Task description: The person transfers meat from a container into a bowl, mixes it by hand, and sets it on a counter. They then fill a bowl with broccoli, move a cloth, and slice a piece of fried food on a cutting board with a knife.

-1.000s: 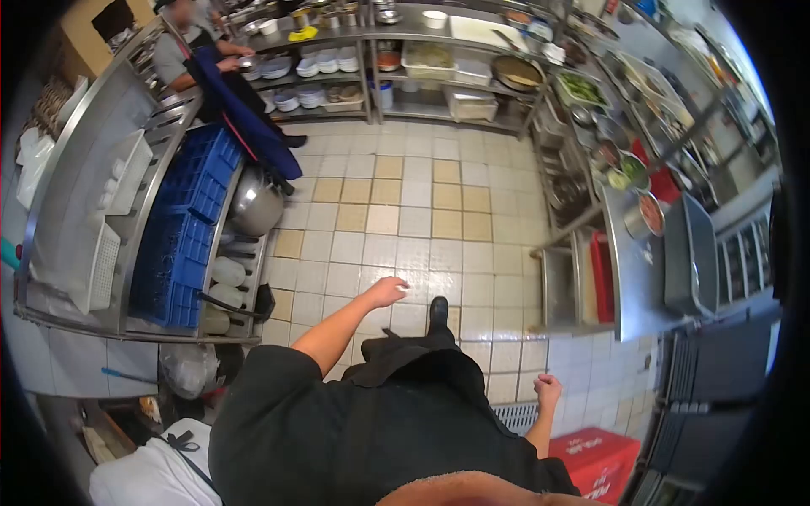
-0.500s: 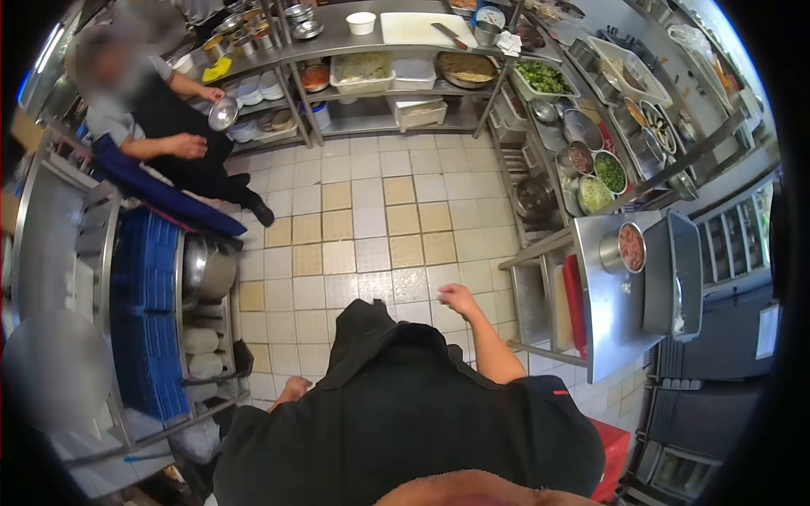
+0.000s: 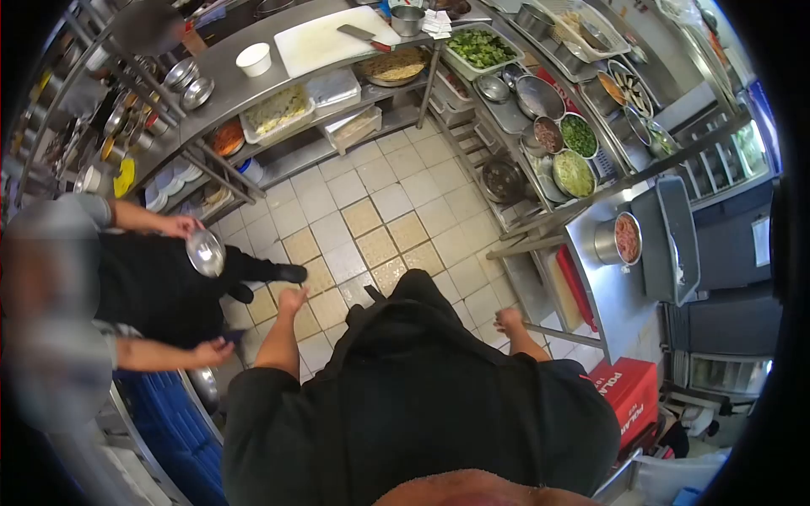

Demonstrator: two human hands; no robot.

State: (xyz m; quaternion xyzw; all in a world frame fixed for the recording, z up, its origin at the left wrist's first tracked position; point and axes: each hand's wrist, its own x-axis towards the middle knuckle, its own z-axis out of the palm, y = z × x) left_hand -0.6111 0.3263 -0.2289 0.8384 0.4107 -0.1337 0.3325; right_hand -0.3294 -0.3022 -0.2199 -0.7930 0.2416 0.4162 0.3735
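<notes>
My left hand [image 3: 292, 299] is held out over the tiled floor [image 3: 337, 244], its fingers loosely bent; whether they close on anything is too small to tell. Low on my right side, beside the lower frame of the steel table [image 3: 595, 244], hangs my right hand [image 3: 509, 320], fingers curled and details unclear. To my left stands another person in dark clothes, one hand on a metal bowl [image 3: 205, 253] and the other hand [image 3: 214, 352] held low near my left arm.
A steel counter ahead bears a white cutting board [image 3: 325, 42], a knife [image 3: 364, 37] and a white tub [image 3: 253, 60]. Food containers line the right side, with a pot of meat [image 3: 618, 239] and grey bin [image 3: 666, 240]. A red box [image 3: 626, 396] sits behind right; blue crates [image 3: 173, 426] stand left.
My view has turned and moved forward. My left hand has come forward, and my right hand has dropped back. The other person is now closer on my left.
</notes>
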